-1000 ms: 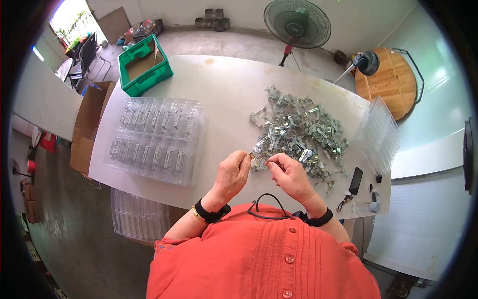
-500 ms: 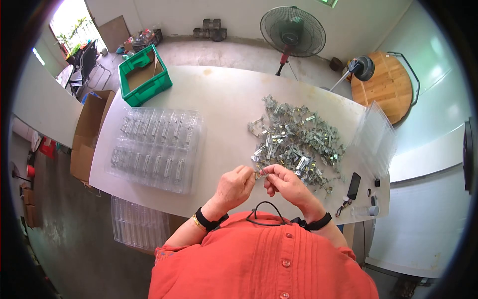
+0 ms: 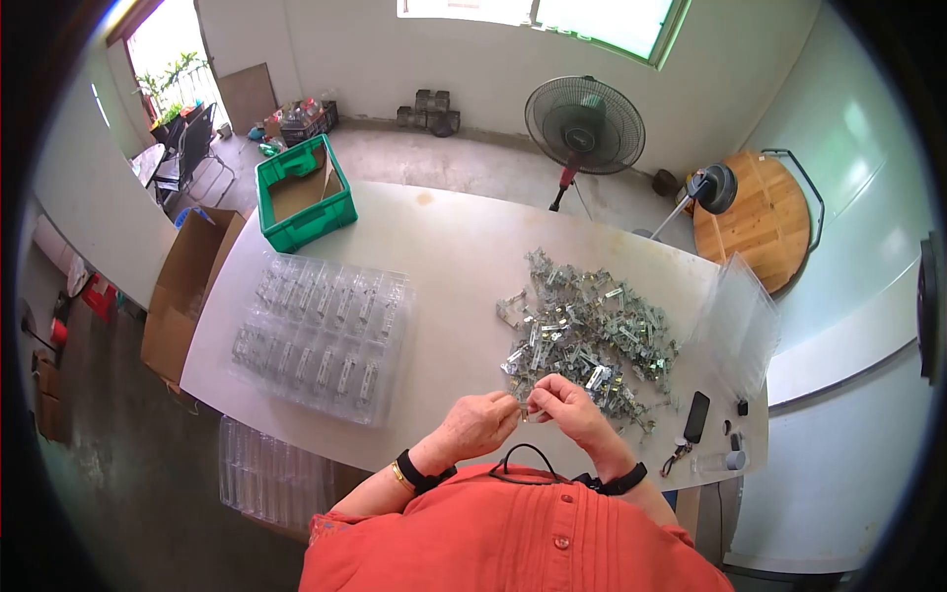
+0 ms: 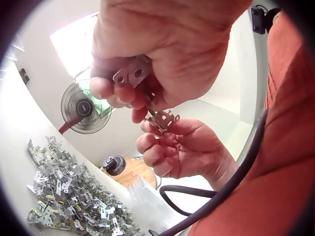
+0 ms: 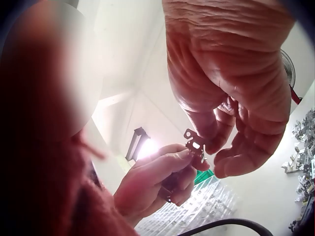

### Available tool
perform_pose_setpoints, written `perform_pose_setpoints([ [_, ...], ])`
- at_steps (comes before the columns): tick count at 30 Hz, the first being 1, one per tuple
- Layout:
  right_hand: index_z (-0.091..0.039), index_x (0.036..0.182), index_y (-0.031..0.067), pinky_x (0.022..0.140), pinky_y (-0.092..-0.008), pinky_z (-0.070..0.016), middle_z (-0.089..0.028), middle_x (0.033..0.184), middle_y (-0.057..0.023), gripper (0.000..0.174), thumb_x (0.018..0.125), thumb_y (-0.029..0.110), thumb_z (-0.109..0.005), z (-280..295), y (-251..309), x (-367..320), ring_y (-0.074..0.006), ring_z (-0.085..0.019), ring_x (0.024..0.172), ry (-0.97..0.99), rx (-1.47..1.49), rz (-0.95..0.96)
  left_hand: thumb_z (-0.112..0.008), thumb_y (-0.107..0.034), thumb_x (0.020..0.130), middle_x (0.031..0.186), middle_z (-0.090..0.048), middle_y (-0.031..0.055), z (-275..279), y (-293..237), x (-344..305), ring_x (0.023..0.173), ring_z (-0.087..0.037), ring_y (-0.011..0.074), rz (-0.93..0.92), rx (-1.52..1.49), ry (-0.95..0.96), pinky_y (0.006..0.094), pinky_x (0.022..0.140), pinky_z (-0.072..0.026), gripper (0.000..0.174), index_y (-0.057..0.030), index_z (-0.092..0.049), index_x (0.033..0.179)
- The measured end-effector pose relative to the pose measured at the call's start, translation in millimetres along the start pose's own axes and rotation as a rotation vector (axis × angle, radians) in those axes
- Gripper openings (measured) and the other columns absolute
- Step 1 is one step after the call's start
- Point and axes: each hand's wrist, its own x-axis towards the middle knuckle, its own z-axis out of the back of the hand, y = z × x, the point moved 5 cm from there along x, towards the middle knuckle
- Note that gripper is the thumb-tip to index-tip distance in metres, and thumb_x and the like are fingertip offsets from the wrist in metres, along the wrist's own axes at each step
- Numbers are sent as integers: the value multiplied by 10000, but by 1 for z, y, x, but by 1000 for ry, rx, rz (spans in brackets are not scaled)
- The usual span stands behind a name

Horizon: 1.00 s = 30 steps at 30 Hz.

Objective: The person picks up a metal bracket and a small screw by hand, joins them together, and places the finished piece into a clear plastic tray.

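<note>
In front of the body, the left hand [image 3: 475, 426] and right hand [image 3: 575, 411] meet at the fingertips, close to the near edge of the metal pile. Curled left fingers grip a small metal bracket [image 4: 139, 73] with punched holes, partly hidden in the palm. Its toothed end [image 4: 165, 120] juts out toward the right hand [image 4: 189, 150], whose thumb and fingertips pinch there. From the right wrist, the bracket's holed end [image 5: 195, 145] shows between both hands' fingertips. A heap of similar metal parts [image 3: 582, 335] lies just beyond the right hand.
Clear plastic trays [image 3: 321, 340] filled with metal parts are on the table's left, below a green crate [image 3: 308, 232]. More clear trays [image 3: 735, 316] lean at the right. A phone [image 3: 696, 417] and bottle [image 3: 725, 462] lie near the right edge. A black cable [image 3: 533, 449] loops below the hands.
The hands, apart a second ago, have come together at the bracket. The head view has tilted upward, so the table sits lower and a window shows. The heap and trays look unchanged.
</note>
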Motion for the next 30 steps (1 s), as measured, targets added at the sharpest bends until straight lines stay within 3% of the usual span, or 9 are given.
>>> perform_pose_setpoints([
  [3,-605,1005,58,769,-244,-496,-640,947,10,83,1004,135,-575,9,10,0,-86,-604,881,-168,57,185,-599,-109,905,771,-599,143,-6,6,-1,702,-613,349,19,-35,35,423,600,-490,100,-23,-592,855],
  [7,-615,1016,39,791,-264,-505,-647,979,-8,75,982,105,-606,-1,31,-11,-116,-610,887,-80,-31,327,-588,-162,941,762,-599,169,0,26,0,668,-596,318,254,-184,-6,393,604,-480,189,5,-599,854],
  [9,-622,1016,23,792,-283,-508,-651,998,-41,77,954,69,-630,-13,43,-17,-152,-623,888,-59,-348,485,-591,-184,950,752,-598,175,0,32,-1,652,-594,287,313,-219,19,378,604,-477,217,13,-606,860],
  [11,-625,1008,22,780,-286,-507,-650,986,-53,75,945,62,-636,-19,49,-19,-161,-624,879,-66,-417,489,-587,-233,966,715,-607,137,-2,36,-3,631,-583,196,396,-337,57,345,597,-472,265,16,-635,889],
  [15,-628,1002,23,746,-285,-502,-645,953,-77,76,930,45,-642,-20,53,-18,-175,-627,849,-80,-505,523,-559,-287,995,714,-636,88,2,35,0,645,-594,144,529,-435,170,323,596,-481,330,11,-671,907],
  [17,-628,997,23,739,-281,-502,-641,941,-73,72,928,42,-643,-16,50,-16,-170,-625,837,-104,-471,505,-484,-388,1027,753,-655,53,1,36,-1,635,-604,137,767,-636,294,303,596,-492,441,2,-687,995],
  [22,-618,1010,22,786,-254,-512,-621,952,-20,76,1006,78,-567,3,39,-10,-105,-603,838,-176,-90,380,-349,-442,1052,1099,-672,118,12,50,9,902,-649,178,503,-1045,-8,317,790,-519,559,10,-530,1326],
  [23,-618,1010,22,786,-254,-512,-621,952,-20,76,1006,78,-567,5,39,-10,-105,-603,838,-183,-79,361,-464,-356,1041,1209,-625,107,16,51,10,1031,-623,189,469,-1250,-39,323,888,-509,495,31,-501,1348],
  [30,-607,1055,32,856,-306,-567,-629,1015,-29,127,1024,139,-547,15,28,-7,-118,-624,914,-239,318,277,-576,-148,999,1334,-572,143,7,43,10,1153,-601,240,409,-1347,-82,371,932,-515,435,-3,-470,1395],
])
